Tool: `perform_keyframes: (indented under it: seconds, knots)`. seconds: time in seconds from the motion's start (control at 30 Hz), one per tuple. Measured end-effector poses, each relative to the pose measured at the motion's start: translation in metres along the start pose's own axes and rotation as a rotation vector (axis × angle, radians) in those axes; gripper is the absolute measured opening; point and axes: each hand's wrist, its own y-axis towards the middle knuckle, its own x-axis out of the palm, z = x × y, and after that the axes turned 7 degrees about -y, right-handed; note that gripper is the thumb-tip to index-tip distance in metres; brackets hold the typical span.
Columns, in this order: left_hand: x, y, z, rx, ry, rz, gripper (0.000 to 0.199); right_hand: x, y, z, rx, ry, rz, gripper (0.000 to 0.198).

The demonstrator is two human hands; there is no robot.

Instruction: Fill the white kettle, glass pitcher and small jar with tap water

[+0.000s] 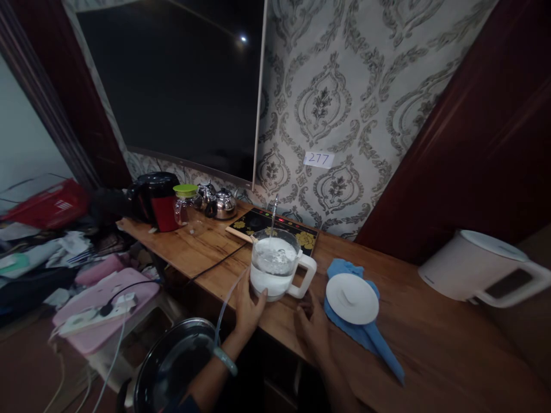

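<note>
A clear glass jug (pixel 275 275) with a white handle (pixel 306 276) stands near the table's front edge, partly full of water. A slim metal spout (pixel 274 212) rises just above its rim, and the water's surface looks stirred. My left hand (pixel 250 307) cups the jug's lower left side, thumb against the front of the glass. Below the handle, my right hand (pixel 315 327) hovers with loosely bent, parted fingers and holds nothing. To its right a white round lid (pixel 352 299) with a knob rests on a folded blue cloth (pixel 383 350). A clear tube (pixel 224 307) curves down beside my left wrist.
Behind the jug lies a black cooktop (pixel 253 221) with a red light. A red-and-black kettle (pixel 161 201), a green-lidded glass jug (pixel 185 206) and small metal teapots (pixel 225 203) stand left. A white kettle (pixel 477 267) is right. Below is a large pot (pixel 176 361) beside a pink stool (pixel 105 298).
</note>
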Motion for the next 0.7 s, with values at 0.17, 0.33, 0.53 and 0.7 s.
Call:
perform_keyframes:
  seconds: [0.17, 0.33, 0.53, 0.7]
  knots:
    - [0.000, 0.000, 0.002, -0.009, 0.002, 0.002, 0.062, -0.001, -0.001, -0.003, -0.008, 0.002, -0.005, 0.073]
    - [-0.001, 0.001, 0.003, -0.011, 0.001, 0.003, 0.063, -0.002, -0.004, -0.011, -0.023, 0.023, -0.004, 0.068]
    - [-0.002, 0.002, 0.005, -0.020, -0.012, -0.016, 0.063, -0.001, -0.003, -0.008, -0.001, 0.006, 0.000, 0.070]
    - [-0.002, 0.001, 0.004, -0.035, -0.011, -0.018, 0.064, 0.000, 0.000, -0.001, 0.002, 0.017, -0.020, 0.071]
